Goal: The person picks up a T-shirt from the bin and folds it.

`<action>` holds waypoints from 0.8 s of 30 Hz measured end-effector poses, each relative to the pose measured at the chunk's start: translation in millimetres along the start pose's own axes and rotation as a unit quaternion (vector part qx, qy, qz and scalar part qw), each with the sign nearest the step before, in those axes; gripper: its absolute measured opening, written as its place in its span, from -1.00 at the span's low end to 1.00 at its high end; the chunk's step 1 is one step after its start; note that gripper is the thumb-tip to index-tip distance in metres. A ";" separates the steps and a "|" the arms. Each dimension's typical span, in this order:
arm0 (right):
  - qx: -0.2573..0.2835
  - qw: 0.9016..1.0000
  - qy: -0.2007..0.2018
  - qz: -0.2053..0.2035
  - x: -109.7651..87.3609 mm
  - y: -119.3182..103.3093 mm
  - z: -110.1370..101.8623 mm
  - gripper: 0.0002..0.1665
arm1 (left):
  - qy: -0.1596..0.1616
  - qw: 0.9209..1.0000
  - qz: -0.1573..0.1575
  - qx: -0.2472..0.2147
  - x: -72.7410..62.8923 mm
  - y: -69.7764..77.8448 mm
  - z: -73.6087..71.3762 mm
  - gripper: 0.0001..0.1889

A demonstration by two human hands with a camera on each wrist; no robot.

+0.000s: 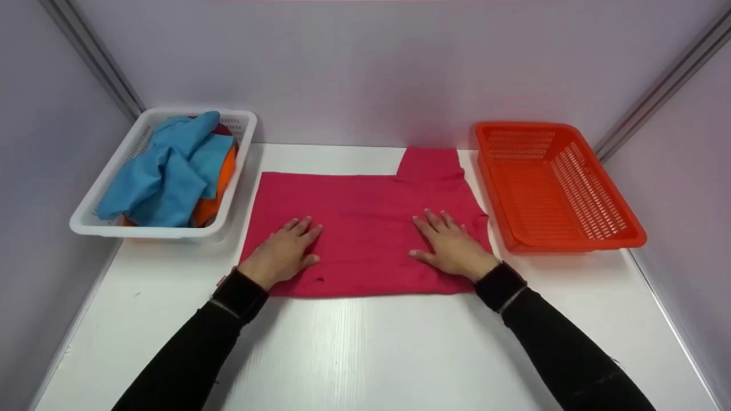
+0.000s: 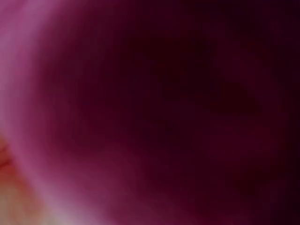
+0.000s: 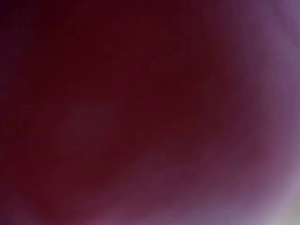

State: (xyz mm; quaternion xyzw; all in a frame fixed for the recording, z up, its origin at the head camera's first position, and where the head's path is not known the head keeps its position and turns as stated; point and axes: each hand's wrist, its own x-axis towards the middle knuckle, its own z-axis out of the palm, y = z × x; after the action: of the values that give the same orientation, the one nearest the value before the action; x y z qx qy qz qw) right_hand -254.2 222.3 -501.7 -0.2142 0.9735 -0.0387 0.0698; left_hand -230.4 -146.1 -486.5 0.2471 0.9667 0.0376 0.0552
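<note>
A pinkish-red T-shirt [image 1: 365,228] lies folded and mostly flat on the white table [image 1: 342,354], with a short sleeve [image 1: 429,162] sticking out at its upper right. My left hand [image 1: 284,251] rests on the shirt's left part, fingers straight and slightly spread. On the right part lies my right hand [image 1: 454,248], palm down, its thumb pointing inward. Faint creases run across the fabric between the hands, and a small dark mark shows near the lower edge. Both wrist views are filled by blurred dark red fabric close to the lens.
At the left stands a white plastic basket [image 1: 85,220] holding a crumpled blue cloth [image 1: 165,171] over orange [image 1: 220,188] and dark red pieces. A red plastic basket [image 1: 562,245] stands right of the shirt, its inside bare. Pale panels [image 1: 354,68] enclose the table's back and sides.
</note>
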 end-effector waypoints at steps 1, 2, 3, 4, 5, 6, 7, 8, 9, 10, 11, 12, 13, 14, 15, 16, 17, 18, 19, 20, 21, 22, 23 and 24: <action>-0.003 1.000 0.001 -0.002 -4.9 -2.1 0.5 -0.02 | 0.004 1.000 0.000 0.001 -5.2 3.3 1.0 -0.21; -0.006 1.000 0.002 -0.002 -10.2 -4.5 1.0 -0.02 | 0.008 1.000 0.000 0.001 -10.9 6.6 1.5 -0.21; -0.007 1.000 0.003 -0.003 -15.3 -7.0 1.7 -0.02 | 0.010 1.000 0.000 0.000 -16.2 9.7 1.6 -0.20; -0.009 1.000 0.004 -0.003 -20.5 -9.6 2.4 -0.02 | 0.010 1.000 0.000 -0.002 -21.3 12.5 1.6 -0.20; -0.012 1.000 0.004 -0.004 -25.4 -12.2 3.3 -0.02 | 0.008 1.000 -0.003 -0.002 -26.2 15.2 1.2 -0.19; -0.015 1.000 0.005 -0.004 -30.0 -14.8 4.2 -0.02 | 0.005 1.000 -0.002 -0.004 -30.7 17.7 0.5 -0.18; -0.017 1.000 0.005 -0.004 -34.4 -17.3 4.6 -0.02 | -0.001 1.000 -0.002 -0.004 -34.8 20.0 -0.6 -0.18; -0.018 1.000 0.003 -0.004 -38.6 -19.8 4.4 -0.03 | -0.007 1.000 -0.001 -0.007 -38.4 21.8 -1.9 -0.17; -0.019 1.000 -0.001 -0.003 -42.0 -21.9 3.5 -0.03 | -0.015 1.000 -0.001 -0.009 -41.1 23.5 -3.5 -0.16; -0.021 1.000 -0.007 -0.001 -44.8 -24.1 1.8 -0.03 | -0.022 1.000 0.001 -0.008 -43.3 24.4 -5.1 -0.16; -0.023 1.000 -0.015 -0.001 -46.7 -25.8 -0.8 -0.04 | -0.028 1.000 0.002 -0.008 -44.6 25.1 -7.1 -0.16; -0.022 0.999 -0.024 -0.002 -47.8 -27.0 -4.4 -0.05 | -0.034 0.999 0.001 -0.010 -45.1 25.4 -9.5 -0.17; -0.022 0.999 -0.035 -0.001 -47.9 -27.6 -8.8 -0.06 | -0.041 0.999 0.001 -0.012 -44.8 25.4 -12.0 -0.18; -0.020 0.999 -0.046 0.001 -46.7 -27.8 -13.9 -0.07 | -0.046 0.999 0.000 -0.015 -43.7 25.1 -14.8 -0.20; -0.017 0.998 -0.055 0.003 -44.4 -27.5 -19.3 -0.10 | -0.050 0.999 0.001 -0.019 -42.0 24.5 -17.8 -0.22; -0.011 0.998 -0.061 0.002 -40.8 -26.6 -25.1 -0.13 | -0.053 0.998 0.000 -0.022 -39.6 23.6 -20.8 -0.25; -0.002 0.998 -0.065 0.002 -36.0 -25.2 -30.8 -0.17 | -0.056 0.998 -0.001 -0.024 -36.7 22.5 -24.0 -0.27; 0.008 0.998 -0.065 0.002 -30.3 -23.3 -36.5 -0.21 | -0.059 0.998 -0.001 -0.025 -33.3 21.4 -27.3 -0.29; 0.015 0.998 -0.063 0.003 -23.8 -21.3 -42.1 -0.25 | -0.063 0.998 0.001 -0.025 -29.6 19.7 -30.6 -0.31; 0.021 0.998 -0.057 0.004 -16.8 -19.1 -46.9 -0.29 | -0.066 0.998 0.001 -0.025 -25.7 17.9 -33.9 -0.32; 0.024 0.998 -0.049 0.005 -9.2 -16.8 -51.1 -0.32 | -0.071 0.997 0.001 -0.025 -21.8 16.1 -37.3 -0.33; 0.028 0.999 -0.042 0.006 -1.1 -14.3 -54.7 -0.33 | -0.076 0.997 -0.001 -0.025 -18.0 14.3 -41.0 -0.34; 0.030 0.999 -0.035 0.009 7.0 -11.9 -57.6 -0.35 | -0.081 0.996 -0.004 -0.026 -14.4 12.6 -44.7 -0.35; 0.029 0.999 -0.030 0.013 15.0 -9.5 -60.4 -0.34 | -0.086 0.996 -0.006 -0.029 -11.2 10.8 -49.0 -0.34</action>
State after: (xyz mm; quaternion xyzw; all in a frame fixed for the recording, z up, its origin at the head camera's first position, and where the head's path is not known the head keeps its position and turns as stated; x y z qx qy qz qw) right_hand -273.1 210.1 -442.8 -0.2007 0.9721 -0.0594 0.1055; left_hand -221.7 -144.3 -435.8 0.2416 0.9584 0.0435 0.1458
